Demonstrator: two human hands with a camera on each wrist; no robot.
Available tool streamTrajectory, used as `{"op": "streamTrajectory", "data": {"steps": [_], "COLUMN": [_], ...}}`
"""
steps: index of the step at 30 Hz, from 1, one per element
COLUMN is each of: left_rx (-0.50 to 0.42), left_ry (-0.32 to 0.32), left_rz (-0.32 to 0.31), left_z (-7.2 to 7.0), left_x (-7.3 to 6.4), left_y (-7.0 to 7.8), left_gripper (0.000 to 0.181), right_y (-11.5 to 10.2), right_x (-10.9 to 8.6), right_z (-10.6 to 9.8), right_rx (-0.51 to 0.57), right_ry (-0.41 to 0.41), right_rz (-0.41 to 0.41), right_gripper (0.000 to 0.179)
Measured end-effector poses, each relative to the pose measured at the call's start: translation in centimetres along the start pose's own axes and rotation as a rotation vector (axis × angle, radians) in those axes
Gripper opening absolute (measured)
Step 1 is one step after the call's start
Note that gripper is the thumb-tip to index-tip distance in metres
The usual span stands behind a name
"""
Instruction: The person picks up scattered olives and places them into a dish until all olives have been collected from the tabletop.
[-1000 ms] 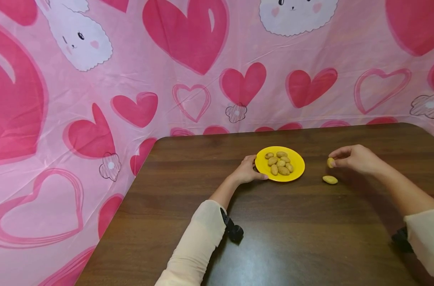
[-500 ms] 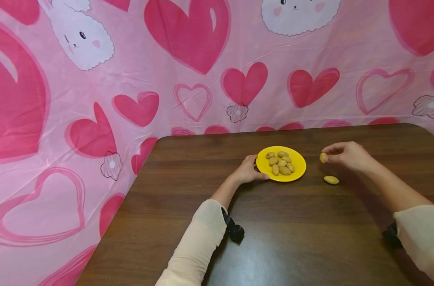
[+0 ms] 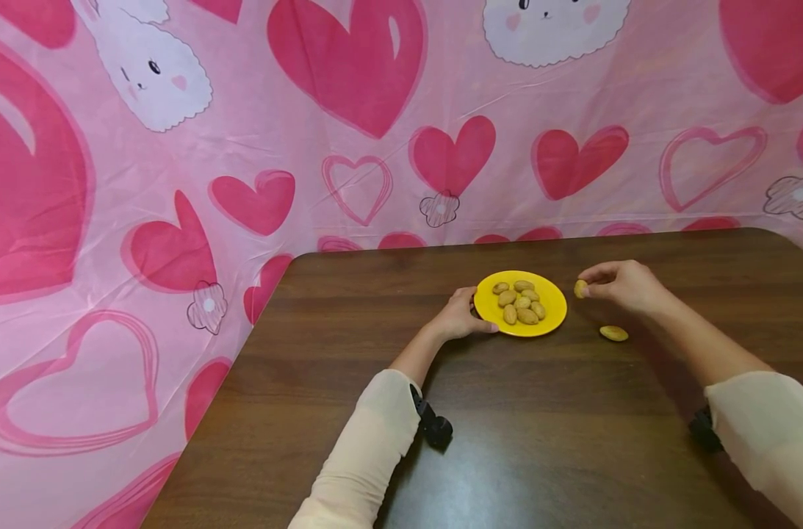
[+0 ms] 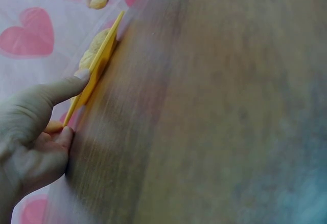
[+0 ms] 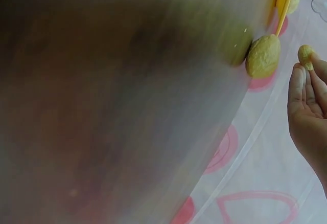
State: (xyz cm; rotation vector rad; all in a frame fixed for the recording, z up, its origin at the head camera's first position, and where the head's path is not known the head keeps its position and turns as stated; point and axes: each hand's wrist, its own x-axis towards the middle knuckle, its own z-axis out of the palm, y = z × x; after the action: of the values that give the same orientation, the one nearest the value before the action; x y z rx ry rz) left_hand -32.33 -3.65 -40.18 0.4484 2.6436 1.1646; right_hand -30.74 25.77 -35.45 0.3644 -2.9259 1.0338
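Observation:
On the brown table a yellow plate [image 3: 552,312] bears several small oval yellow-brown pieces [image 3: 527,316], wrinkled and nut-like. My left hand [image 3: 455,317] grips the plate's left rim, thumb on top and fingers underneath, as the left wrist view shows. Just right of the plate, above the table, my right hand [image 3: 629,286] pinches one such oval piece [image 3: 580,289] between thumb and fingertips. Another loose oval piece [image 3: 613,333] lies on the wood below that hand; the right wrist view shows its wrinkled surface [image 5: 263,56] up close.
The dark wooden table [image 3: 540,411] reaches back to a pink cloth [image 3: 256,110] printed with hearts and rabbits. Its left edge slants down toward me. Black wrist cameras [image 3: 434,426] sit at both cream sleeves [image 3: 368,441].
My right hand has moved left toward the plate, carrying the pinched oval piece. The left hand, the plate and the loose piece on the table have stayed in place.

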Motion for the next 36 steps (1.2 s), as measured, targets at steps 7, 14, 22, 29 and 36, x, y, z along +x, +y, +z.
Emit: {"op": "streamTrajectory", "data": {"steps": [7, 14, 22, 29, 36], "left_rx": [0.000, 0.003, 0.001, 0.007, 0.005], "left_ry": [-0.001, -0.005, -0.003, -0.003, -0.003], "left_rz": [-0.006, 0.006, 0.005, -0.003, -0.004], "left_z": [-0.1, -0.1, -0.1, 0.0, -0.1], "left_x": [-0.1, -0.1, -0.1, -0.1, -0.1], "left_y": [0.0, 0.1, 0.0, -0.1, 0.0], "left_gripper": [0.085, 0.085, 0.086, 0.085, 0.086], "right_y": [-1.0, -1.8, -2.4, -2.3, -2.6], "right_x": [0.8, 1.3, 1.9, 2.5, 2.8], "right_z": [0.7, 1.7, 2.5, 3.1, 3.4], "right_rx": [0.029, 0.063, 0.038, -0.006, -0.029], "right_ry": [-0.032, -0.081, -0.126, -0.153, -0.175], "right_rz": [0.015, 0.046, 0.022, 0.002, -0.031], "right_gripper": [0.040, 0.038, 0.035, 0.032, 0.029]}}
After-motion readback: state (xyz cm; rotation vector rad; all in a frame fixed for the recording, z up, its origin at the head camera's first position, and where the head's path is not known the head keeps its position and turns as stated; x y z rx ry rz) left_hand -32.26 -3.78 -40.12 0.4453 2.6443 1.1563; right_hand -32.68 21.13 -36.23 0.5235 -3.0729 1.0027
